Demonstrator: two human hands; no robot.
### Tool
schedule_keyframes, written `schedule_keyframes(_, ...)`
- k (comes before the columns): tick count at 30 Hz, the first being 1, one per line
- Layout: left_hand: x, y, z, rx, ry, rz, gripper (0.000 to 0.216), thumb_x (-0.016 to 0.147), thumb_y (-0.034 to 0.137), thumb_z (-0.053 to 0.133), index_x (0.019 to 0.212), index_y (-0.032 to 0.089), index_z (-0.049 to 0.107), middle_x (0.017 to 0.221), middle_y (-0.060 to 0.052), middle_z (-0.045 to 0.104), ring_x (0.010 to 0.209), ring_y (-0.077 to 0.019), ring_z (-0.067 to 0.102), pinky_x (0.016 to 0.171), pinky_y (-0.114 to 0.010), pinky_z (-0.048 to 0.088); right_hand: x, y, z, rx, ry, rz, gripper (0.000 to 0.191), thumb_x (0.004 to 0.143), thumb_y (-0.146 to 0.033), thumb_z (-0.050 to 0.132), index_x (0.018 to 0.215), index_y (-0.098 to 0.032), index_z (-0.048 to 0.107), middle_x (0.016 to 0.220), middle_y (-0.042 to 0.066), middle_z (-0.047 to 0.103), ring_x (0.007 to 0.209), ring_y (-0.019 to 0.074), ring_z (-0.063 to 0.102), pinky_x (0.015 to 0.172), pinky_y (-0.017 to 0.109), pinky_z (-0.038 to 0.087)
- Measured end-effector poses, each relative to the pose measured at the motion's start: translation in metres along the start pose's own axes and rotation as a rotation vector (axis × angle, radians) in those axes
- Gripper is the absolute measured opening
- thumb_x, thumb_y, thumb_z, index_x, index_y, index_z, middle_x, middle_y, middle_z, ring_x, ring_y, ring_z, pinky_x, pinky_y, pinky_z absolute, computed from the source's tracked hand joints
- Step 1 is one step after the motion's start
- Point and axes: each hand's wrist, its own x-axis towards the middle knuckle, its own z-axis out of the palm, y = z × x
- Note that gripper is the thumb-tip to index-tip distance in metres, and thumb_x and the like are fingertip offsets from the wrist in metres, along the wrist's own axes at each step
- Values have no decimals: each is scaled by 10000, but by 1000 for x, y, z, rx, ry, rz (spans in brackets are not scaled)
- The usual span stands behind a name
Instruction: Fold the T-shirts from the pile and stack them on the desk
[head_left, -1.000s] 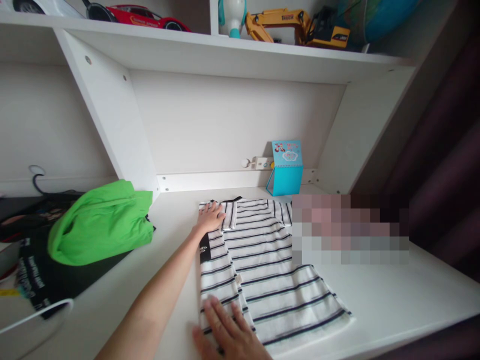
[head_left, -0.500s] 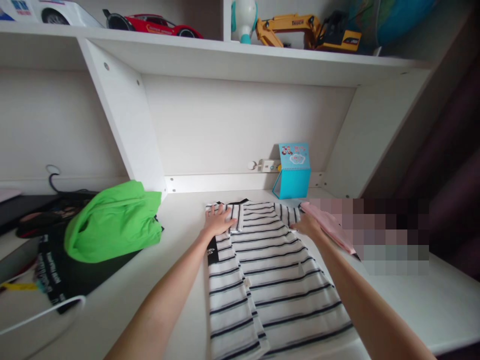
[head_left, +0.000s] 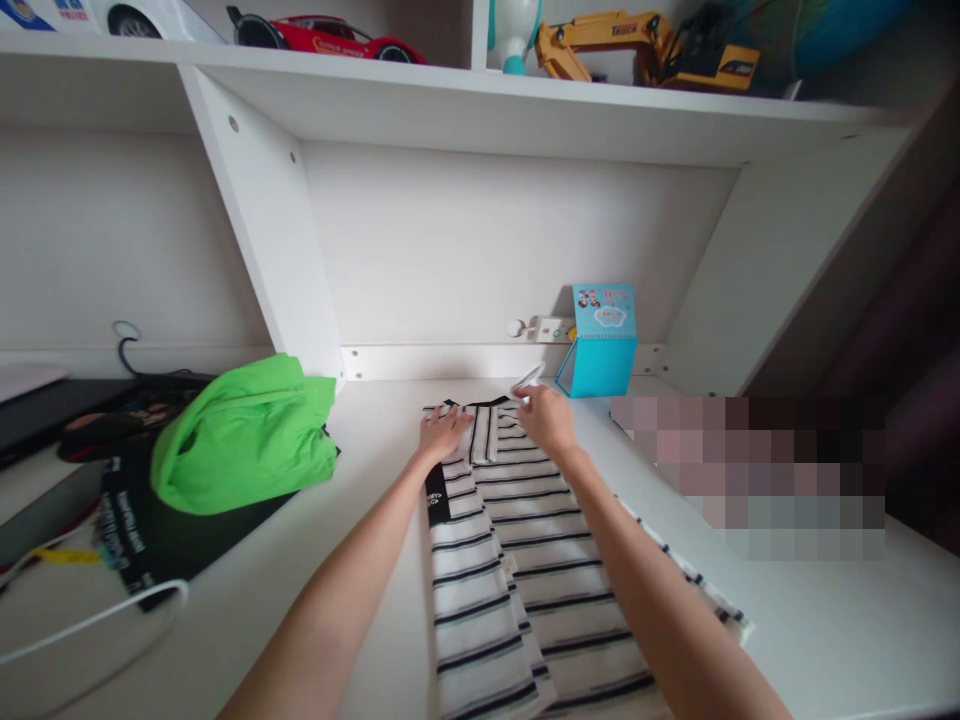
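A white shirt with black stripes (head_left: 555, 585) lies on the desk, its left side folded inward with a black label patch (head_left: 437, 494) showing. My left hand (head_left: 444, 432) rests flat near the collar, fingers spread over the folded sleeve (head_left: 484, 438). My right hand (head_left: 549, 418) is closed on the shirt's other sleeve near the collar, holding it up from the desk. A pale loop (head_left: 529, 377), apparently the sleeve's open end, stands beyond its fingertips. The right forearm covers part of the shirt.
Left are a bright green garment (head_left: 244, 440), dark clothing (head_left: 124, 535) and a white hanger (head_left: 161, 590). A blue desk calendar (head_left: 602, 340) stands behind the shirt, beside a socket (head_left: 553, 329). Overhead, the shelf (head_left: 465, 85) carries a red toy car (head_left: 337, 40) and a yellow toy excavator (head_left: 652, 50).
My right hand has moved left toward the collar, carrying the right sleeve and side of the shirt inward. My left hand stays on the folded part. The view has shifted slightly.
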Motion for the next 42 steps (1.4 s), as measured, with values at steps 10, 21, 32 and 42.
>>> schedule_keyframes(10,7,-8,3,-77,97,-38,404,886,483,316,1140,297,569,1385,10,432,1341,-251,231,1073,-460,148,-128,8,-31,-203,-262,-184,462,820,-302,491,1244,-118,485,1222,164,529,1141,296,480,910,408,407)
schedule_keyframes(21,7,-6,0,-152,207,-52,297,864,388,405,921,229,650,1055,-26,668,1137,-219,506,915,-320,370,-227,54,-11,-135,-175,-242,419,694,-98,405,1033,-304,542,927,88,622,771,242,635,577,323,525)
schedule_keyframes(32,2,-5,-2,-186,249,-76,277,802,282,469,1001,223,653,960,-15,696,921,-195,611,742,-237,430,-167,36,-34,37,-341,-302,524,869,-361,412,1358,-173,388,1440,122,310,1312,277,299,1031,447,321)
schedule_keyframes(42,-1,-2,-3,-146,246,-65,327,784,230,486,1079,204,623,1052,-40,674,979,-210,598,832,-269,424,25,78,-9,261,-282,-49,259,901,-219,431,1064,-147,618,972,78,658,854,167,625,795,282,463)
